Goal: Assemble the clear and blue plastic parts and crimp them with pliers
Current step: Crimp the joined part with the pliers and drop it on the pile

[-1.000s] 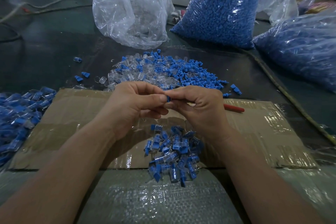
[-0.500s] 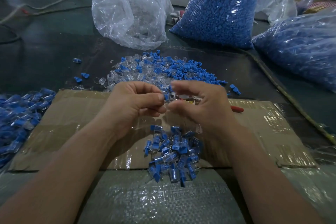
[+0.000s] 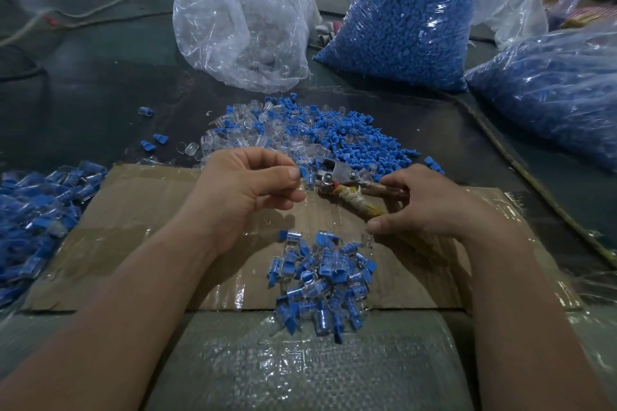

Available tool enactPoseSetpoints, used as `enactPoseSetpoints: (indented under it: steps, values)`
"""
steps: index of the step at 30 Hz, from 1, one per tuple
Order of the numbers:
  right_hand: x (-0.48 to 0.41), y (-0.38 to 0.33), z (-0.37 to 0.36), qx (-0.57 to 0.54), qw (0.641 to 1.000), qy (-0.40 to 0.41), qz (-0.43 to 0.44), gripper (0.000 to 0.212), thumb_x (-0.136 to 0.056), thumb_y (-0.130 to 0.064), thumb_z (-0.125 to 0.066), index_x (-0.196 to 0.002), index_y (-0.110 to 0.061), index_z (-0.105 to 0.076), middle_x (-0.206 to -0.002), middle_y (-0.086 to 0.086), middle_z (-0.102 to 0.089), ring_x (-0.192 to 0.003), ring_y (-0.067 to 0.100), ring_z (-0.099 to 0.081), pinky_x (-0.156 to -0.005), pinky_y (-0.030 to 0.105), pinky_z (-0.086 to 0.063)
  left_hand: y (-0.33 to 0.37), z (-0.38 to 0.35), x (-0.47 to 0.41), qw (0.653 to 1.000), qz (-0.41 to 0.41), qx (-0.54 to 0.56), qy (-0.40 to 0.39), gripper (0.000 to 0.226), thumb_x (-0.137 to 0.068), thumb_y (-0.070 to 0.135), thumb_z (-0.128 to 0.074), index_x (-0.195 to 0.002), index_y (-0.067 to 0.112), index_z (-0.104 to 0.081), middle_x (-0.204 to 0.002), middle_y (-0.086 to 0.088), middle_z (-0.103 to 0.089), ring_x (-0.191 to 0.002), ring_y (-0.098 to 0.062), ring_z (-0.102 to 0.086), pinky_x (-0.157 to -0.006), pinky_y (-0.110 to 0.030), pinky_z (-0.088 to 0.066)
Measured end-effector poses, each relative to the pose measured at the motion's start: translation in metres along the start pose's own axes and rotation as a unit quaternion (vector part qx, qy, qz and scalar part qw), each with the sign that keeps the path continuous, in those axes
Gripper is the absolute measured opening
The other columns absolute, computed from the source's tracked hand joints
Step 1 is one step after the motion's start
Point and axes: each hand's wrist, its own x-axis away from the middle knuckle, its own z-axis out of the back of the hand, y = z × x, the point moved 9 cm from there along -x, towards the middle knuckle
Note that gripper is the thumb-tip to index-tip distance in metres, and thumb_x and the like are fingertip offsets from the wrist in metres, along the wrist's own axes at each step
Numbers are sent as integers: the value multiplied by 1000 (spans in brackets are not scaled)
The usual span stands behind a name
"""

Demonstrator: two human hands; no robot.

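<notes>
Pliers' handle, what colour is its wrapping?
The pliers' wrapping is yellowish-white; the head view shows it.

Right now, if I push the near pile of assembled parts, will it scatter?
Probably scatters: the pile is loose small pieces, heaped, unbound. Likely light: thin clear and blue plastic. May skid: the cardboard under most of it looks glossy with tape.

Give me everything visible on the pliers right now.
The pliers have a grey metal head with a pivot bolt and a handle wound in pale, frayed cord. The right hand holds the handles over the cardboard, head pointing towards the blue and clear part pinched by the left hand. Whether they touch is unclear.
</notes>
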Motion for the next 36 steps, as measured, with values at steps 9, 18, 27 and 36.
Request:
enactPoseSetpoints:
  steps: [9,18,27,36]
  values:
    - [2,-10,8,-30,998,47,11,36,-62,-45,-77,-89,-32,-57,-82,-17,-45,-74,3,-42,-59,26,-35,-2,1,-1,1000,2,8,0,9,-60,8,-66,-68,7,-65,-60,-6,-67,-57,-16,-67,-49,-17,-51]
    - [-4,-15,16,50,988,145,23,9,-73,-18,-64,-78,-22,-57,-81,-1,-56,-68,13,-46,-54,26,-31,-2,1,0,1000,0,15,6,17,-62,8,-61,-78,1,-59,-63,-8,-67,-60,-17,-68,-51,-18,-53]
    - [15,-25,32,-120,953,267,78,24,-72,-15,-63,-86,-24,-47,-71,-14,-47,-62,1,-43,-52,21,-30,8,7,2,998,-46,21,45,13,-66,8,-60,-79,5,-58,-64,-4,-68,-62,-14,-67,-54,-17,-53]
    - [12,-59,7,-94,966,179,158,28,-76,-18,-66,-93,-22,-45,-89,-7,-44,-77,12,-42,-60,23,-32,17,12,3,990,-104,-41,88,7,-80,0,-60,-80,7,-60,-66,0,-69,-63,-11,-67,-53,-16,-51]
